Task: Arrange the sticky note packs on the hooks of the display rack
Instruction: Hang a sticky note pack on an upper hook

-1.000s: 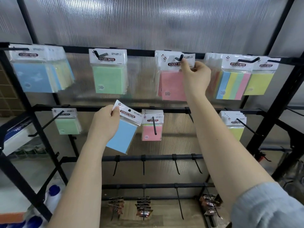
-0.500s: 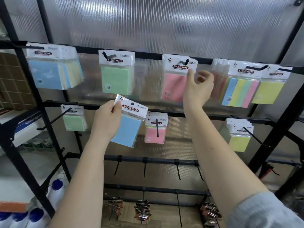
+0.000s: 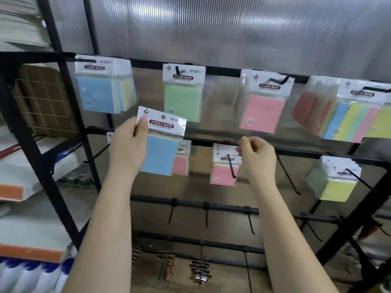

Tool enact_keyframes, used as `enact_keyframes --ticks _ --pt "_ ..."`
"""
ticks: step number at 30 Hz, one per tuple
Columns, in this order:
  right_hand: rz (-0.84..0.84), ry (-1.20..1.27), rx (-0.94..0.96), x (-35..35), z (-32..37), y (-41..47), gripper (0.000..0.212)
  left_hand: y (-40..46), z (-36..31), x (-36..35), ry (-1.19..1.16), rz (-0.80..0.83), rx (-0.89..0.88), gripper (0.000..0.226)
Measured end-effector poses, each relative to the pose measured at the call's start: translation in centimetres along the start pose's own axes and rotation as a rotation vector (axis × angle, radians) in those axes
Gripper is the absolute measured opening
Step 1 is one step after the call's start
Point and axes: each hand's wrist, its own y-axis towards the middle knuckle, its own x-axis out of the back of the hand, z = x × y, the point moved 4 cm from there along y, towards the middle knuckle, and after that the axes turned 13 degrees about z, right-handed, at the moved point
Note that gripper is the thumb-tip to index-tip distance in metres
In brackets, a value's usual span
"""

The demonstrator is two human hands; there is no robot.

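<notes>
Head view, slightly blurred. Left hand (image 3: 129,151) gripped blue sticky note pack (image 3: 161,142) by its header card, thumb on front, held upright in front of display rack (image 3: 211,142), off any hook, between top and second rows. Right hand (image 3: 257,159) raised at second row, fingers curled, fingertips pinched at top right corner of pink pack stack (image 3: 225,166) hung on a hook (image 3: 231,166). Top row, left to right: blue-fronted stack (image 3: 101,92), green pack (image 3: 183,94), pink pack (image 3: 264,102), multicolour stack (image 3: 347,115). Second row: another pink pack (image 3: 181,163) partly hidden behind held blue one, yellow stack (image 3: 336,180) at right. Lower rows showed bare hooks (image 3: 206,216). Small clip items (image 3: 198,269) sat at the bottom, too blurred to identify. Boxes (image 3: 25,166) on shelf at left, blue-capped bottles (image 3: 31,275) below.
</notes>
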Motion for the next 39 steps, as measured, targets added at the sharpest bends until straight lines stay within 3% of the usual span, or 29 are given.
enact_keyframes --ticks 7,11,14,21,39 --pt "0.02 -0.076 -0.103 -8.3 1.3 -2.1 0.026 3.5 2.5 6.5 -0.066 0.063 -0.09 0.036" --pt "0.056 -0.092 -0.177 -13.1 1.7 -3.1 0.028 5.5 4.0 10.5 -0.095 0.038 -0.16 0.048" --pt "0.076 -0.109 -0.198 -15.3 2.1 -3.5 0.023 6.8 4.3 12.8 -0.116 -0.001 -0.196 0.033" --pt "0.034 -0.12 -0.215 -16.8 3.4 -2.9 0.019 9.6 4.1 15.7 -0.197 -0.173 -0.232 0.029" --pt "0.089 -0.134 -0.188 -16.8 2.1 0.1 0.018 13.2 5.7 12.7 -0.127 -0.158 -0.057 0.032"
